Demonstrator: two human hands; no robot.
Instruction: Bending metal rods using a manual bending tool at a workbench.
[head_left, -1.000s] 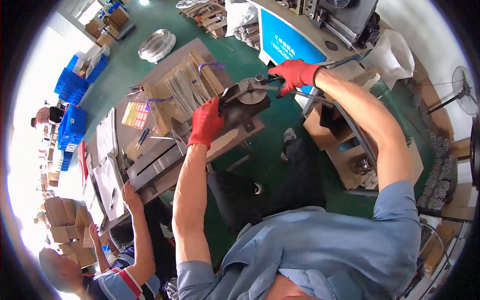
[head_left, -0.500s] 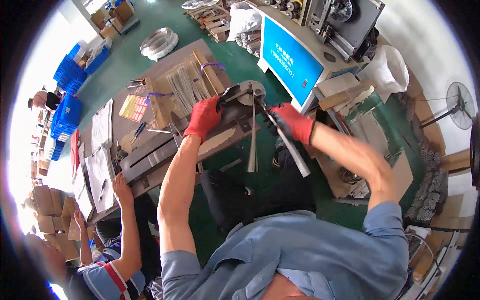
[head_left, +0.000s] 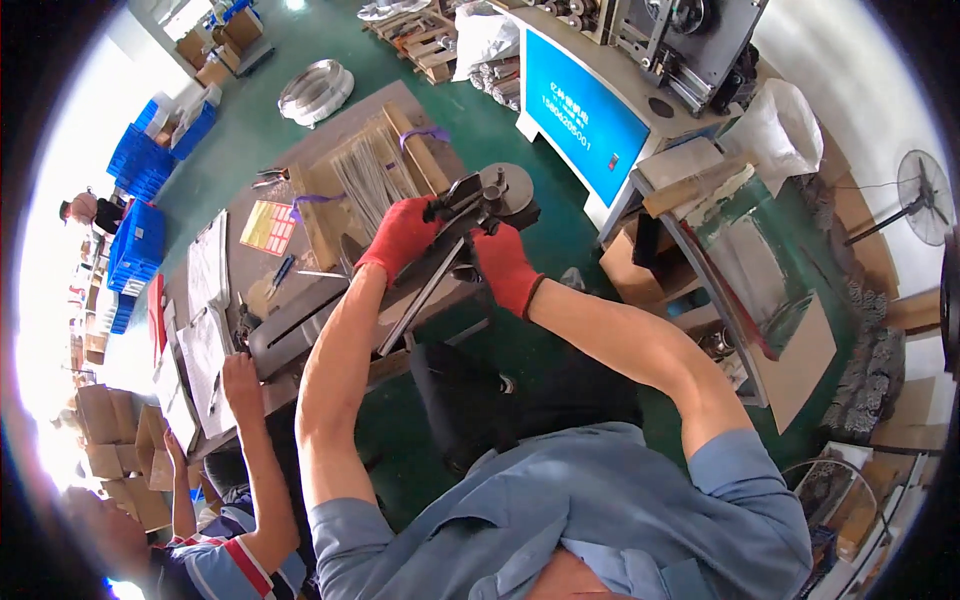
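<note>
Left hand (head_left: 405,240) in a red glove is closed round the dark handle (head_left: 437,208) of a metal tool by the round disc (head_left: 515,190) at the table's (head_left: 330,143) end; right hand (head_left: 503,266), same glove, is curled on the lever (head_left: 488,226) just below the disc, grasp partly hidden. Slim metal bar (head_left: 425,298) slants from near the right hand down-left across the table edge. Thin rods (head_left: 368,180) lie between wooden blocks beyond the left hand, co-worker's hand (head_left: 240,380) at table's left end.
</note>
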